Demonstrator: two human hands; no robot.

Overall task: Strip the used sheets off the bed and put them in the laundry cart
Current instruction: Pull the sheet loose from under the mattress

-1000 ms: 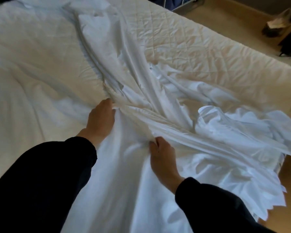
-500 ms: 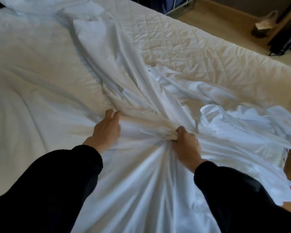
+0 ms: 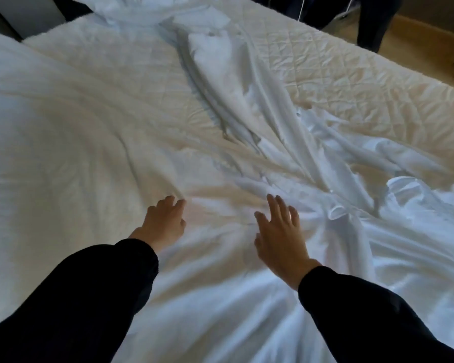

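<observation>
The step in hand looks like gathering: the used sheet (image 3: 247,113) lies loose on the bed (image 3: 63,106), bunched into a long ridge that runs from the far end down toward the near right side, none of it lifted yet. Both hands hold nothing. The left hand (image 3: 165,224) rests low on the cloth with fingers only slightly bent, and the right hand (image 3: 281,231) hovers just above it, fingers straight and spread. The next move probably calls for closing both hands on a thick fold and drawing the ridge in toward the body. On the far right the quilted mattress pad (image 3: 351,82) is bared. A heap of white linen (image 3: 131,9) sits at the far end. Beyond the bed is wooden floor (image 3: 417,40) and a dark shape (image 3: 370,22); I cannot tell whether it is the cart
</observation>
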